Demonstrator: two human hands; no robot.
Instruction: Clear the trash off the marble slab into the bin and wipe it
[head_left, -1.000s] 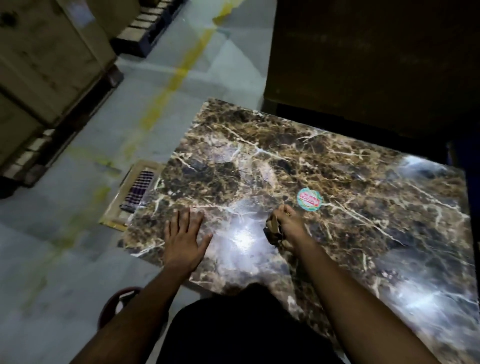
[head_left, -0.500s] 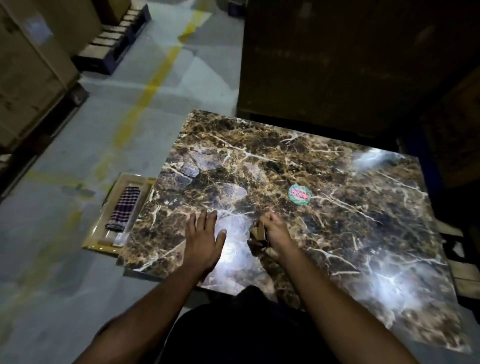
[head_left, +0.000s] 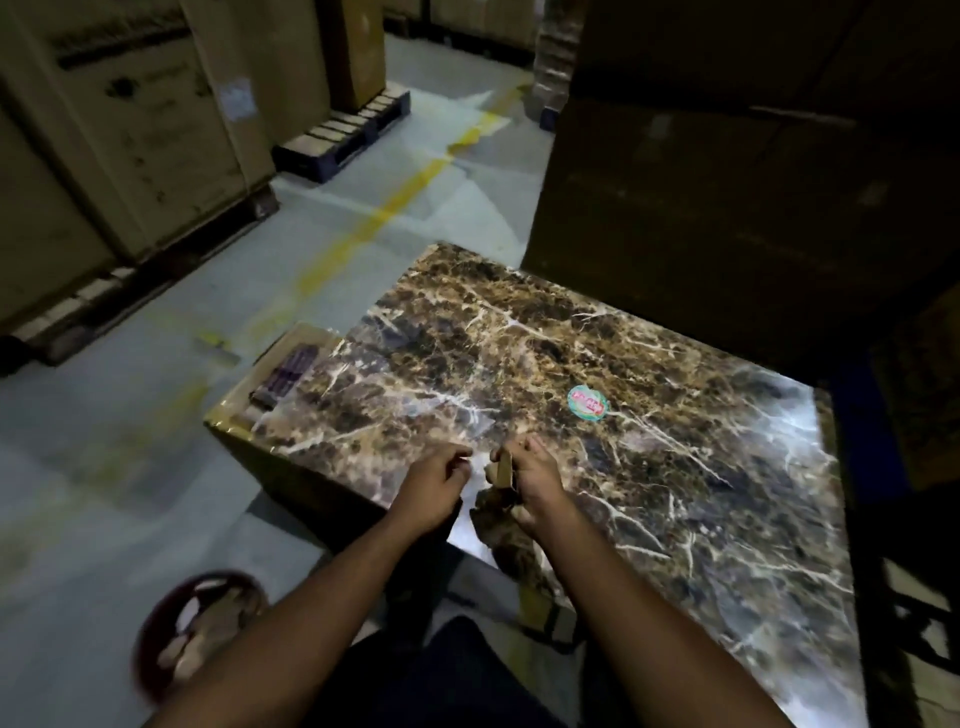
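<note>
- Both hands sat at the marble slab's (head_left: 649, 415) near edge, bare floor (head_left: 130, 467) left of them.
- Right hand (head_left: 535, 486) gripped cardboard scraps (head_left: 503, 470); left hand (head_left: 434, 486) curled just beside, can't tell if pinching anything.
- Bin (head_left: 200, 631) sat below-left.

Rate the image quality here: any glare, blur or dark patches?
Head view: dim overall; glare on the marble slab beside the hands and at its far right corner; the red bin is motion-blurred; boxes behind the slab are nearly black; wide-angle bending at edges.
</note>
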